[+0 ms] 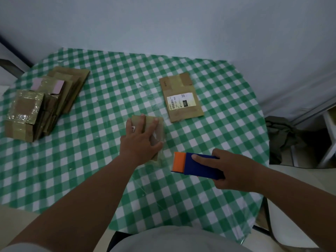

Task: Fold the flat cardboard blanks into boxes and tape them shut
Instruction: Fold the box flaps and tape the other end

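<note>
A small folded cardboard box (154, 131) stands near the middle of the green checked table (109, 99). My left hand (140, 140) lies on top of the box, fingers spread over its top and near side. A strip of clear tape appears to run from the box's near side toward the dispenser. My right hand (231, 171) grips a blue tape dispenser with an orange end (196, 165), just right of and nearer than the box. A flat cardboard blank with a white shipping label (181, 99) lies beyond the box.
At the table's left, a pile of flat blanks (67, 86) leans behind a taped box (23, 113). A dark cloth heap (283, 135) sits past the table's right edge. A white chair (283, 230) is at lower right. The wall runs close behind the table.
</note>
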